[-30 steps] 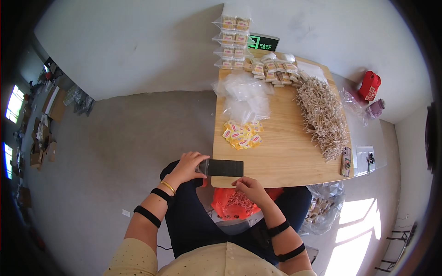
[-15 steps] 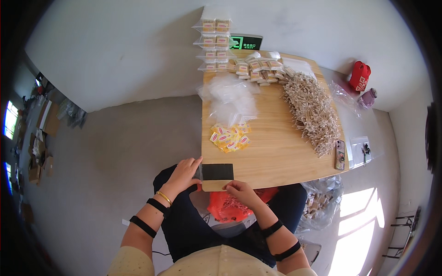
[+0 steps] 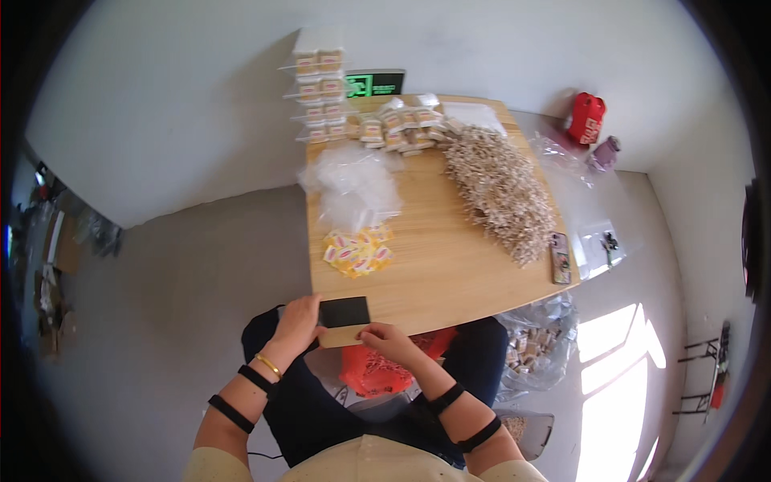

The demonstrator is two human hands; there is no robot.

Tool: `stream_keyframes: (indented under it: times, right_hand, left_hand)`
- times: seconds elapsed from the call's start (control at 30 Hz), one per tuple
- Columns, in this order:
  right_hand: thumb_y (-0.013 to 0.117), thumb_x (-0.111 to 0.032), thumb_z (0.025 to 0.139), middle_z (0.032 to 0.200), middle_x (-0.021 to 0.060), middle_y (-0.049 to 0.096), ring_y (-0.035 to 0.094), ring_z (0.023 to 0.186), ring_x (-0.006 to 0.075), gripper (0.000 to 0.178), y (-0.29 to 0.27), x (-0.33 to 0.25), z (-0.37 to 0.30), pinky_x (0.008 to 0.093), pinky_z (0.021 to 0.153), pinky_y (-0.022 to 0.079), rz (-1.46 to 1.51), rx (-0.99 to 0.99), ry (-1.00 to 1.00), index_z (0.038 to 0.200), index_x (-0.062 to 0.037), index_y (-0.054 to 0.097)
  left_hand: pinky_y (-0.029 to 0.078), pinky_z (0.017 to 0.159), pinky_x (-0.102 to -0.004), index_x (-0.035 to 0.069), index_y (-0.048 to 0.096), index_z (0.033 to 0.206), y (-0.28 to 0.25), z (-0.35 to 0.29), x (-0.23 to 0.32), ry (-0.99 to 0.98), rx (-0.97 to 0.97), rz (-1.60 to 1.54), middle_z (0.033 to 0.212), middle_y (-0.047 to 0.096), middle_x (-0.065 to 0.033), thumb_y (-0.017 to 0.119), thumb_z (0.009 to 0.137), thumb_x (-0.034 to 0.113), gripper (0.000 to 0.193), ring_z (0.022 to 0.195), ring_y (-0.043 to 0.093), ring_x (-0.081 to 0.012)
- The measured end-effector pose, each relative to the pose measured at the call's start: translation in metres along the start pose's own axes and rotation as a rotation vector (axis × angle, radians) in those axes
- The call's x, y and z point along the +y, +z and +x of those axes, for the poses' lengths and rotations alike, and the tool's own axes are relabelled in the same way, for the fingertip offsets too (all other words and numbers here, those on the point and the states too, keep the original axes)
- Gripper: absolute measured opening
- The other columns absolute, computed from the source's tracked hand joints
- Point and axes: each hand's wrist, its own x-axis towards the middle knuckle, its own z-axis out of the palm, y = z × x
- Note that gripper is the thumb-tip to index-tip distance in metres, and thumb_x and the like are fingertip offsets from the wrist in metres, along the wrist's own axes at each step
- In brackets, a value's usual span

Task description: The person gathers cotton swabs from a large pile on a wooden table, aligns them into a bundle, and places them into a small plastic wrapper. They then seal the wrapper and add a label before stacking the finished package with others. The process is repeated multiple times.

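A flat black rectangular pad (image 3: 345, 311) lies at the near left corner of the wooden table (image 3: 434, 265). My left hand (image 3: 297, 323) is closed at the table's left edge beside the pad; what its fingers hold is hidden. At the front edge, my right hand (image 3: 389, 341) is closed in a pinch near the pad's lower right corner, and anything in it is too small to make out. Beyond the pad lie yellow and white paper cards (image 3: 357, 251), with a heap of clear plastic bags (image 3: 353, 185) behind them. A large pile of cotton swabs (image 3: 502, 193) covers the right side.
Packed swab bags (image 3: 401, 124) lie at the back, beside a tall stack of packs (image 3: 319, 88). A phone (image 3: 560, 259) rests at the right edge. Below the front edge hangs a red plastic bag (image 3: 376, 369); a clear sack of packs (image 3: 530, 349) stands on the floor.
The view has turned, so the table and both hands appear farther left. My hands stay by the black pad, with little visible change in their grip.
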Motion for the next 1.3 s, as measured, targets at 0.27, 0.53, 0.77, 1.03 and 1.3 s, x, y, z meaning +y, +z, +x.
stream_keyframes:
  times: [0.27,0.53,0.77,1.03,1.3]
  right_hand:
    - [0.064,-0.022,0.101,0.094,0.0013,0.068,0.06,0.086,0.0101,0.026,-0.067,0.005,-0.007,0.0278,0.081,0.049,0.015,0.254,-0.092,0.117,-0.0016,0.068]
    - [0.071,-0.03,0.093,0.101,0.0039,0.066,0.063,0.088,0.0146,0.046,-0.268,0.043,-0.074,0.0317,0.077,0.051,0.215,1.137,-0.038,0.13,-0.006,0.057]
    - [0.085,-0.038,0.079,0.141,0.0227,0.045,0.056,0.118,0.0343,0.085,-0.34,0.027,-0.063,0.0421,0.098,0.049,-0.106,1.287,-0.096,0.146,-0.0078,0.04]
    - [0.091,-0.049,0.067,0.151,0.0287,0.029,0.041,0.134,0.0483,0.12,-0.349,-0.008,-0.031,0.0513,0.113,0.038,-0.149,1.325,0.177,0.159,-0.0145,0.022]
    - [0.084,-0.031,0.071,0.137,0.0258,0.036,0.052,0.118,0.0442,0.083,-0.356,0.005,-0.009,0.0488,0.102,0.047,-0.125,1.466,0.063,0.139,-0.0104,0.042]
  left_hand:
    - [0.03,0.116,-0.0546,0.003,0.041,0.141,0.0,-0.003,0.012,-0.085,-0.051,0.076,0.129,0.059,-0.0176,0.09,0.072,0.025,0.088,0.128,0.053,-0.0346]
    - [0.023,0.12,-0.0604,0.003,0.038,0.144,-0.009,-0.006,0.055,-0.106,0.037,0.011,0.141,0.048,-0.0199,0.088,0.074,0.022,0.087,0.137,0.042,-0.0381]
    - [0.025,0.119,-0.0589,0.002,0.045,0.141,0.01,-0.012,0.087,-0.008,0.014,-0.018,0.144,0.048,-0.0202,0.084,0.076,0.025,0.079,0.138,0.042,-0.0393]
    - [0.03,0.115,-0.0549,0.004,0.051,0.135,0.018,-0.012,0.111,0.051,0.01,-0.093,0.139,0.051,-0.0185,0.081,0.076,0.025,0.068,0.134,0.045,-0.04]
    - [0.031,0.114,-0.0537,0.005,0.051,0.133,0.026,-0.013,0.114,0.038,-0.026,-0.135,0.138,0.052,-0.0178,0.08,0.077,0.024,0.065,0.133,0.045,-0.0395]
